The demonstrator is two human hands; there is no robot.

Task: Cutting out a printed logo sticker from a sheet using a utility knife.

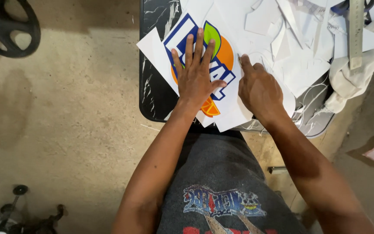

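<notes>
Printed sticker sheet [204, 65] lies on the dark marble-patterned table [152, 93], pinned flat under the spread, empty left hand [195, 73] so it cannot slide, while just beside it the right hand [258, 89] pinches a thin blade at its edge.

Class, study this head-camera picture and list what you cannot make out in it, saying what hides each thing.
- Printed sheet, head view: its middle lies under the flat left hand.
- Right hand: whether a blade sits at the fingertip is too small to tell.
- Metal ruler: top cut off by the frame edge.
- Black table: mostly covered by white paper scraps.
</notes>
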